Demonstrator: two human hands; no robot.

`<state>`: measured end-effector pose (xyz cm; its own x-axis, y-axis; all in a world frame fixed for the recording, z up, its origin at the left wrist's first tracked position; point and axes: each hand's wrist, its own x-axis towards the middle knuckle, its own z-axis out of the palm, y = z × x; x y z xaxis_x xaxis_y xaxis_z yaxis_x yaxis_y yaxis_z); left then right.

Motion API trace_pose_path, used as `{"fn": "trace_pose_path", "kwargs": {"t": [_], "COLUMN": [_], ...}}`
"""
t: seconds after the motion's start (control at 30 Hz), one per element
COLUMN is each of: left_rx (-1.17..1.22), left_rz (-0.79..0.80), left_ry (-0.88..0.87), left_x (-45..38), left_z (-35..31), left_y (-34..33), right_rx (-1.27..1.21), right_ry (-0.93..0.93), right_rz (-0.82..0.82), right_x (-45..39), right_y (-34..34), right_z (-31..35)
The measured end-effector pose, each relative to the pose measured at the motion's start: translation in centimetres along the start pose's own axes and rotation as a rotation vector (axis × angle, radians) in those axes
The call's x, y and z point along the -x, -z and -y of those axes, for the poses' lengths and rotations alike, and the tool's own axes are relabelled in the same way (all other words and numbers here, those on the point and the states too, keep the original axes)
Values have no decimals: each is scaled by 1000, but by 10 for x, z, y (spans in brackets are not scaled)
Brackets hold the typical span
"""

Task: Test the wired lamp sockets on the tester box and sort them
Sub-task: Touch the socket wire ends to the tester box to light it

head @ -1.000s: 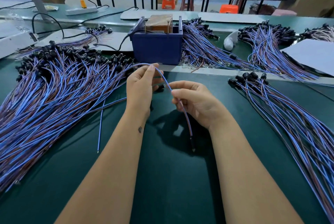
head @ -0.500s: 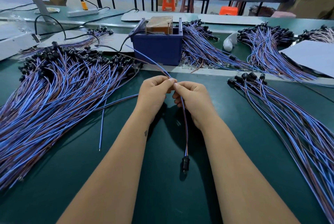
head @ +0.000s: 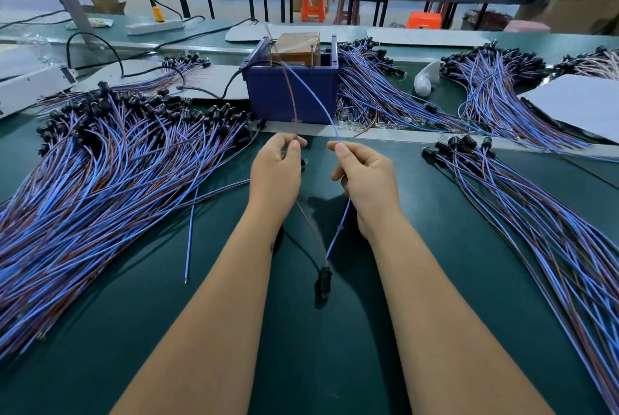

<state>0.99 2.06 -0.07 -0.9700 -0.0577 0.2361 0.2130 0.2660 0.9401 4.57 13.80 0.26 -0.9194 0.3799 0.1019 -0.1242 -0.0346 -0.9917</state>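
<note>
With my left hand (head: 275, 177) pinching the brown lead (head: 290, 93) and my right hand (head: 365, 180) the blue lead (head: 313, 96), both run toward upper centre. Their tips sit at the tester box (head: 291, 93); the socket (head: 325, 279) hangs below centre.

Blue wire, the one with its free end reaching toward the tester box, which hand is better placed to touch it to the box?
Right. The right hand pinches the blue wire, whose free end already arcs up to the tester box. The left hand pinches the brown wire instead.

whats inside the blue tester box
A brown block wrapped in clear film sticks up out of the blue tester box. Two thin upright pins stand beside it. The box wall covers everything lower down.
</note>
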Motion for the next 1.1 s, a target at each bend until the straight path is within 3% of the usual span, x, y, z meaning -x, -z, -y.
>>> {"fn": "trace_pose_path", "kwargs": {"t": [0.23, 0.67, 1.1], "left_rx": [55, 31, 168], "left_rz": [-79, -90, -101], "left_ry": [114, 132, 206], "left_x": [-5, -4, -9], "left_z": [4, 1, 1], "left_y": [-1, -6, 5], "right_rx": [63, 144, 85], "right_ry": [-5, 122, -3], "right_rz": [-13, -251, -177], "right_x": [-2, -6, -8], "right_y": [-10, -19, -8], "right_z": [-1, -1, -4]}}
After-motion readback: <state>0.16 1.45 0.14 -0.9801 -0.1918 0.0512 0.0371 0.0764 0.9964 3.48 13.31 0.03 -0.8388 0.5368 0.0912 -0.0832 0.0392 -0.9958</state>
